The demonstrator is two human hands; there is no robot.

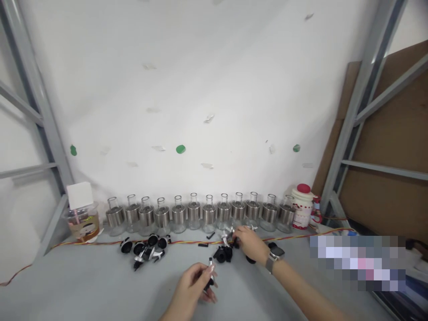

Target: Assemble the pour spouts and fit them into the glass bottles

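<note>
1. The person's left hand (195, 281) has its thumb and fingers closed around a black-and-silver piece (209, 283), whose narrow tip pokes up past them.
2. The right hand (250, 242), wearing a watch (275, 257) at the wrist, has its fingers bent down into a cluster of black and silver parts (221, 255); from here I can't tell whether they grip one.
3. Beyond both hands' fingers stands a row of steel-banded glass bottles (209, 216), upright, side by side.
4. Left of the left fingers, well apart, lies another pile of similar parts (147, 253).
5. A twisted red-and-yellow cord (187, 242) runs across the table (110, 285), between left fingers and bottles.
</note>
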